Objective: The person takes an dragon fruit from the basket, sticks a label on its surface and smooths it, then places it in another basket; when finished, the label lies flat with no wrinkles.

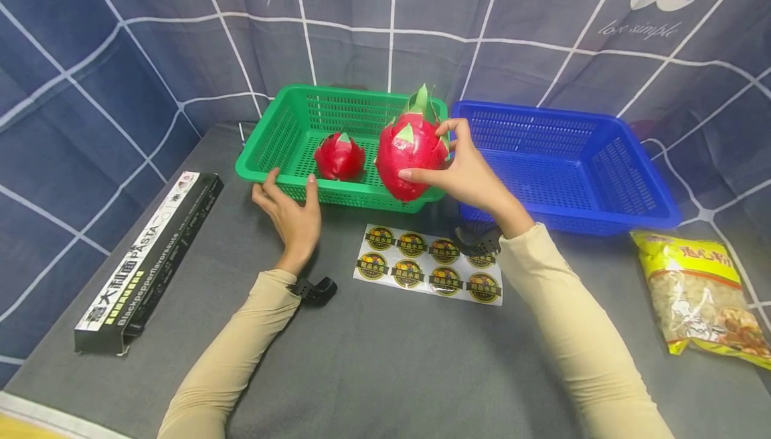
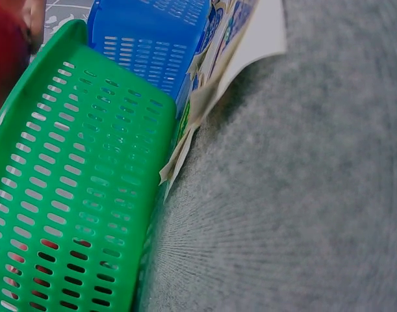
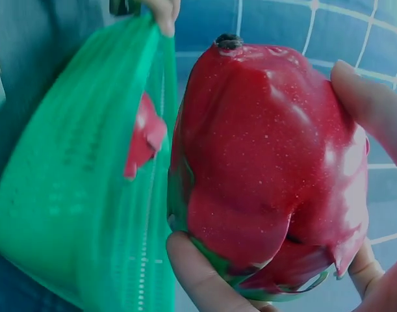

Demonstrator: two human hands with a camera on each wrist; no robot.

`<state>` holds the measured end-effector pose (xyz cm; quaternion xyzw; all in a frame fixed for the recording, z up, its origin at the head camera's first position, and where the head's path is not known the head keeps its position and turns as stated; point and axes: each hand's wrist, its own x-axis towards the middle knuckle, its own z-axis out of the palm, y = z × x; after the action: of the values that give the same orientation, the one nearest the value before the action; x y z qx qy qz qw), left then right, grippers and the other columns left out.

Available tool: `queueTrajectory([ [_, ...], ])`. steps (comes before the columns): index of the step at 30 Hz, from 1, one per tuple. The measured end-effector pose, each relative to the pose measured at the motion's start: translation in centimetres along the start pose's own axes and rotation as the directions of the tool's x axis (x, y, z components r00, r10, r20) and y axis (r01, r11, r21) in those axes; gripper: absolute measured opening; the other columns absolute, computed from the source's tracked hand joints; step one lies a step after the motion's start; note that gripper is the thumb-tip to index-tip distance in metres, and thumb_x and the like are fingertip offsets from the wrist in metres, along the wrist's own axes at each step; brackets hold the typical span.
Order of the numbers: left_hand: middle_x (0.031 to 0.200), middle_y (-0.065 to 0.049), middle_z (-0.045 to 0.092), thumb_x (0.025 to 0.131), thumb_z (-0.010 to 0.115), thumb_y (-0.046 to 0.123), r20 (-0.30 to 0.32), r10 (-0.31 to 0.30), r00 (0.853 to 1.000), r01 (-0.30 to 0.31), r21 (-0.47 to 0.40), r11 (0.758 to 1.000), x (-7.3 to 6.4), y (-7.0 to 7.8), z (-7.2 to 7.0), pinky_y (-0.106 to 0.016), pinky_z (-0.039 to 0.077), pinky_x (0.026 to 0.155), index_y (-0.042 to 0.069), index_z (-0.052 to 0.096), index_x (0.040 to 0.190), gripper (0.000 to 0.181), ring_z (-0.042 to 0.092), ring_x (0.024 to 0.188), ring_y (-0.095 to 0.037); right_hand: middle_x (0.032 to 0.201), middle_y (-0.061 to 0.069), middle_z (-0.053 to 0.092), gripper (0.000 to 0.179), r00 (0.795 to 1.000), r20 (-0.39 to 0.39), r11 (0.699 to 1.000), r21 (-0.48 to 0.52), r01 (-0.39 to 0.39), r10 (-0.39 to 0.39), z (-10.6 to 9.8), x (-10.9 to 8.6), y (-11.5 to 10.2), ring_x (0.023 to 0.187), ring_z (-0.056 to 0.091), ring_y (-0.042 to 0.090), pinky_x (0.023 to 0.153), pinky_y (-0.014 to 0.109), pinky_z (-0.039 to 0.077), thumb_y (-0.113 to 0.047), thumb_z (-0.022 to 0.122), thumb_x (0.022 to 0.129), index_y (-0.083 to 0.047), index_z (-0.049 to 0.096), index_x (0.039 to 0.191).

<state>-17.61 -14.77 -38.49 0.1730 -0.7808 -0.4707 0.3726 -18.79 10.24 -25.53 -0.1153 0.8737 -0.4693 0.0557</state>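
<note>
Right hand [image 1: 466, 174] grasps dragon fruit [image 1: 402, 156] near green basket's [image 1: 349, 196] right end; I'd squeeze lightly. Left hand [image 1: 292, 218] touches near rim; can't tell if grasping.

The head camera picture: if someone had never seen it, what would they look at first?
Probably the big red dragon fruit, held up in the right hand near the right end of the green basket. Next might be the second dragon fruit inside that basket, or the bright blue basket to its right.
</note>
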Motion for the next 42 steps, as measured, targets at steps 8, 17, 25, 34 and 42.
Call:
queueTrajectory([
  [8, 0.135, -0.015, 0.018, 0.082, 0.055, 0.052, -0.016, 0.008, 1.000, -0.007, 0.023, 1.000, 0.0, -0.1, -0.1, -0.038, 0.032, 0.101, 0.013, 0.033, 0.129, 0.065, 0.025, 0.128, -0.023, 0.113, 0.012, 0.046, 0.074, 0.998, 0.056, 0.998, 0.053, 0.016, -0.019, 1.5, -4.5, 1.2, 0.095, 0.059, 0.027, 0.075, 0.038, 0.054, -0.037, 0.080, 0.064, -0.021, 0.026, 0.113],
  [17, 0.135, -0.014, 0.018, 0.083, 0.055, 0.050, -0.011, 0.011, 1.000, -0.011, 0.014, 1.000, 0.0, -0.1, 0.0, -0.039, 0.030, 0.103, 0.013, 0.033, 0.129, 0.064, 0.025, 0.128, -0.023, 0.116, 0.006, 0.046, 0.076, 0.991, 0.128, 0.992, 0.128, 0.011, -0.027, 3.9, -9.8, 2.5, 0.098, 0.059, 0.026, 0.071, 0.033, 0.055, -0.031, 0.083, 0.061, -0.020, 0.028, 0.112],
  [25, 0.136, -0.013, 0.017, 0.083, 0.056, 0.049, -0.001, 0.004, 1.000, -0.004, 0.013, 1.000, 0.0, -0.2, 0.0, -0.039, 0.030, 0.103, 0.014, 0.033, 0.129, 0.063, 0.025, 0.129, -0.023, 0.112, 0.007, 0.047, 0.073, 0.979, 0.201, 0.989, 0.149, 0.000, -0.030, 6.2, -13.9, 4.1, 0.090, 0.060, 0.020, 0.068, 0.026, 0.054, -0.031, 0.085, 0.059, -0.020, 0.031, 0.108],
  [34, 0.135, -0.013, 0.017, 0.083, 0.055, 0.050, 0.006, -0.002, 1.000, 0.002, 0.017, 1.000, -0.1, -0.2, 0.1, -0.039, 0.031, 0.102, 0.013, 0.032, 0.129, 0.064, 0.026, 0.128, -0.023, 0.110, 0.005, 0.047, 0.069, 0.963, 0.270, 0.992, 0.111, -0.056, 0.024, 8.0, -17.4, 5.2, 0.079, 0.060, 0.011, 0.064, 0.020, 0.052, -0.037, 0.082, 0.061, -0.021, 0.032, 0.106],
  [42, 0.135, -0.013, 0.016, 0.083, 0.055, 0.050, 0.005, -0.003, 1.000, 0.003, 0.017, 1.000, -0.1, -0.2, 0.1, -0.039, 0.033, 0.100, 0.014, 0.032, 0.129, 0.063, 0.026, 0.127, -0.024, 0.108, -0.001, 0.044, 0.067, 0.953, 0.302, 0.999, 0.014, -0.041, 0.035, 9.1, -19.3, 5.2, 0.099, 0.051, 0.016, 0.067, 0.020, 0.051, -0.049, 0.078, 0.061, -0.024, 0.033, 0.103],
])
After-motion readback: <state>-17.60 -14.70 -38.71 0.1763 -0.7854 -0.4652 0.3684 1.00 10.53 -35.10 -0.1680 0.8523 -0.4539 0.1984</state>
